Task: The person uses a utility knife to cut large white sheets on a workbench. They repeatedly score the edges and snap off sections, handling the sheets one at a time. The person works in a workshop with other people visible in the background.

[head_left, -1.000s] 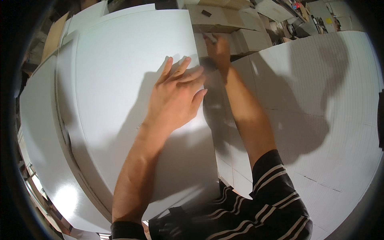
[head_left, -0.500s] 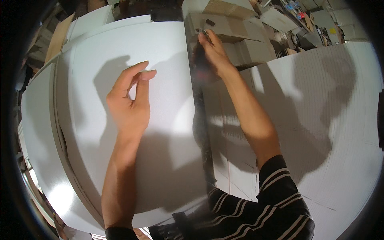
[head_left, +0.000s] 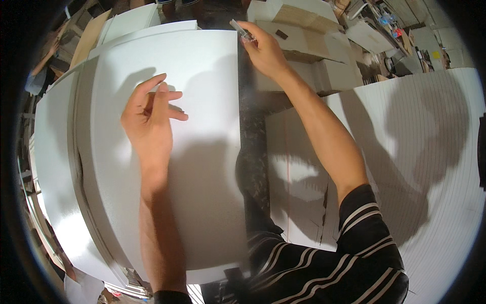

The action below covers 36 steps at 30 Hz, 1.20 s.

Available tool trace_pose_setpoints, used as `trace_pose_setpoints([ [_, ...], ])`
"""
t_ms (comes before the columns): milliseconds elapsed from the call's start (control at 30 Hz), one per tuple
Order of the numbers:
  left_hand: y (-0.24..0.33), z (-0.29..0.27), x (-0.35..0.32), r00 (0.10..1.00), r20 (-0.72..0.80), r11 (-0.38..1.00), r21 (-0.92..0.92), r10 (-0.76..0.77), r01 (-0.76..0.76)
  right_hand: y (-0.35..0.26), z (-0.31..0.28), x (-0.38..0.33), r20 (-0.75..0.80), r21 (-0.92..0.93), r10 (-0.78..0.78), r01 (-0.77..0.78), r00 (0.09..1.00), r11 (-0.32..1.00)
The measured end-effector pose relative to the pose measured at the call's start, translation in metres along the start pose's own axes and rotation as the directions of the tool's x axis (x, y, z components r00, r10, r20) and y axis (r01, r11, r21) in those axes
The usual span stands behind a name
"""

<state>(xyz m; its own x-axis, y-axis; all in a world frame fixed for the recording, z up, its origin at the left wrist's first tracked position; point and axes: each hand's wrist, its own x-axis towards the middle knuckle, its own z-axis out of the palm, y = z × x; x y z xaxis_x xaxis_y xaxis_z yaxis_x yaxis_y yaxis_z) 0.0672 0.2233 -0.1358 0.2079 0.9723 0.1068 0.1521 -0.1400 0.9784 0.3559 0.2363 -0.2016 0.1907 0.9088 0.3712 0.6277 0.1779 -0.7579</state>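
Centrally, left hand (head_left: 149,119) hovers, fingers loosely spread, above white board (head_left: 202,167); right hand (head_left: 263,50) pinches small cutter (head_left: 241,30), upper centre.

Both forearms are bare from the short sleeves down to the left hand (head_left: 148,121) and right hand (head_left: 263,50) — no gloves, watch or rings show. The shirt is dark, crossed by thin pale stripes — grouped in narrow bands.

Bare white board (head_left: 202,192) under left hand (head_left: 149,121); cardboard boxes (head_left: 304,45) crowd far edge.
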Motion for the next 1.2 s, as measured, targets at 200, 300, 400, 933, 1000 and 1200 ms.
trace_pose_setpoints([
  [200, 0.000, 0.010, -0.004, 1.000, 0.011, 0.996, 0.083, 0.020, -0.021, 0.000, -0.010, 0.003, 0.001, -0.069, -0.077, 0.076, 0.997, 0.995],
  [300, -0.003, 0.011, -0.002, 0.999, 0.007, 0.994, 0.091, 0.053, -0.054, -0.002, -0.016, 0.002, 0.071, -0.111, -0.078, 0.085, 0.994, 0.990],
  [400, -0.005, 0.011, -0.001, 0.994, 0.036, 0.987, 0.125, 0.100, -0.104, -0.006, -0.018, 0.003, 0.091, -0.203, -0.007, 0.026, 0.996, 0.979],
  [933, -0.002, 0.005, 0.000, 0.990, 0.065, 0.969, 0.208, 0.121, -0.132, -0.095, -0.012, -0.149, 0.245, -0.046, -0.258, 0.277, 0.934, 0.960],
  [1000, -0.002, 0.004, 0.001, 0.994, 0.057, 0.981, 0.168, 0.088, -0.096, -0.115, -0.014, -0.185, 0.347, -0.078, -0.245, 0.289, 0.905, 0.954],
  [1200, -0.002, 0.001, 0.001, 0.996, 0.056, 0.977, 0.199, 0.062, -0.072, -0.090, -0.017, -0.152, 0.074, 0.179, -0.077, 0.063, 0.994, 0.982],
])
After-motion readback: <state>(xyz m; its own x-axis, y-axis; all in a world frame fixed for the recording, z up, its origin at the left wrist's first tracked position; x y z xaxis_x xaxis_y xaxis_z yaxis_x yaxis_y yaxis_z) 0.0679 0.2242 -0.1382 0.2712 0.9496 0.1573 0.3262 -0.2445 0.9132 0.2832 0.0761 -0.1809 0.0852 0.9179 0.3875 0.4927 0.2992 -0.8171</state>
